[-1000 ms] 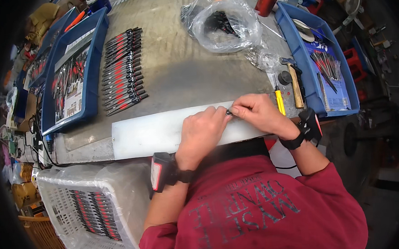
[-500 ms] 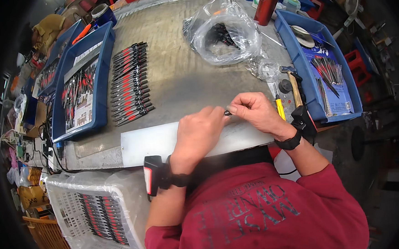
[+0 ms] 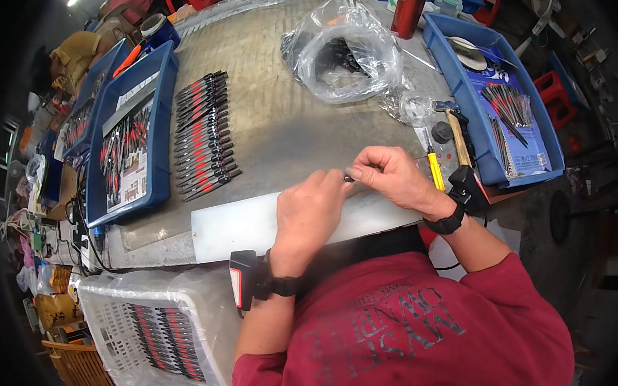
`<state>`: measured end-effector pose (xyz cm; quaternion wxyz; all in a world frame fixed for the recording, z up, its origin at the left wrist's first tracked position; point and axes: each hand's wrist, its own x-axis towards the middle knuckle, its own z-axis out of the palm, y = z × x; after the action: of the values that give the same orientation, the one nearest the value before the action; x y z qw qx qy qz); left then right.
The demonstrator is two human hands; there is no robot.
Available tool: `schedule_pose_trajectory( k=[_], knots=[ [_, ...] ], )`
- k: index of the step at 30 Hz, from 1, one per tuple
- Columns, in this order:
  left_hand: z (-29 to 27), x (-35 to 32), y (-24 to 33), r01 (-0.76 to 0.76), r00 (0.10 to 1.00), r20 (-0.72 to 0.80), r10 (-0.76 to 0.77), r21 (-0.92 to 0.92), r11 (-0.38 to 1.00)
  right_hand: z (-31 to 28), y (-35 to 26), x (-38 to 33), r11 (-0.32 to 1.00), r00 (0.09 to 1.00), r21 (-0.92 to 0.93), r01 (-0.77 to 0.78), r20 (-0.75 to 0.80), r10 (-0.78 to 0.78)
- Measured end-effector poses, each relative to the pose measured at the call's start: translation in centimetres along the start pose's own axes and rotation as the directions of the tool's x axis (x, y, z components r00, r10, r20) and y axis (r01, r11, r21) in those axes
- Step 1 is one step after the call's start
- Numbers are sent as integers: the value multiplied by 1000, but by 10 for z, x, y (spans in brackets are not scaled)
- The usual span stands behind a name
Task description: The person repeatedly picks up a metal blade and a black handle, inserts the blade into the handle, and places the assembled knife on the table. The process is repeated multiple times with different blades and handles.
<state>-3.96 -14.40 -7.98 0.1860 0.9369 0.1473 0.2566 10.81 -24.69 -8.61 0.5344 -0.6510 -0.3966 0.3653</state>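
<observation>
Over the white board (image 3: 234,226) at the table's front edge, my two hands meet. My left hand (image 3: 309,211) is closed, its fingers curled round a small black part (image 3: 348,178) whose end peeks out between the hands. Thumb and forefinger of my right hand (image 3: 395,179) pinch at that same end. Most of the piece is hidden by the fingers. To the left of the hands lies a long row of black-and-red pen-shaped pieces (image 3: 203,139), side by side on the table.
Beyond the hands sits a clear plastic bag (image 3: 347,56) with black parts inside. Blue trays flank the table, one left (image 3: 162,156), one right (image 3: 450,71). A yellow-handled screwdriver (image 3: 435,171) and a hammer (image 3: 456,138) lie at right. A white basket (image 3: 188,299) stands at lower left.
Both hands stay together at the small black part, with only slight shifts of the fingers. The whole view has moved a little.
</observation>
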Motion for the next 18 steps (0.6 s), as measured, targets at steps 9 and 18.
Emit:
schedule_pose_trajectory(
  k=[9, 18],
  knots=[
    [2, -5, 5, 27, 1000, -4, -27, 32, 999, 3, 5, -3, 988, 988, -30, 153, 2, -153],
    [-2, -1, -4, 211, 976, 105, -188, -293, 932, -13, -4, -6, 992, 985, 50, 120, 118, -125]
  ],
)
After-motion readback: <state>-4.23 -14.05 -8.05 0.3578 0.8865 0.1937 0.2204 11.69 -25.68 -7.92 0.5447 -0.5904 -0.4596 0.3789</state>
